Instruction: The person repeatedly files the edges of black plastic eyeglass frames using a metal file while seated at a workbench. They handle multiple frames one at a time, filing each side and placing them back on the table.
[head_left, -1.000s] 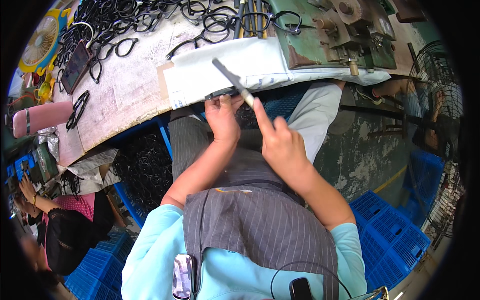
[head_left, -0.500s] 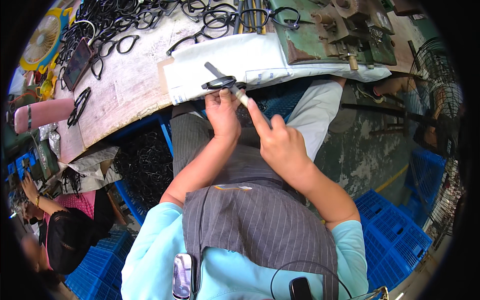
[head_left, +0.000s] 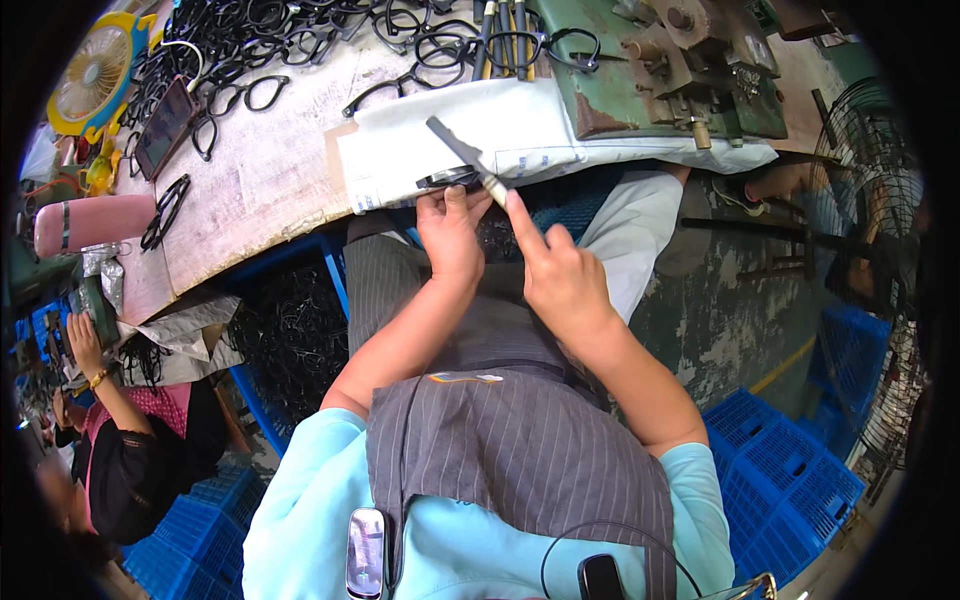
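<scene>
Crowding desk [head_left: 285, 150]: heap of black frames [head_left: 215, 48], green machine [head_left: 612, 85] at right, white sheet [head_left: 395, 165] along edge. Held frame [head_left: 448, 180] at sheet's edge, clamped in left hand [head_left: 450, 238] fingertips; right hand [head_left: 568, 285] fingers closed around file [head_left: 455, 143].

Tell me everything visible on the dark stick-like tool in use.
The stick-like tool is slim and straight: a dark grey, metal-looking bar with a pale section near the right hand's grip. Surface texture is too small to read; the rear is mostly hidden there. It slants up and leftward, far tip seen over the white sheet, index fingertip at the pale section. It passes close to the black eyeglass frame in the left hand's grip; contact can't be told.
</scene>
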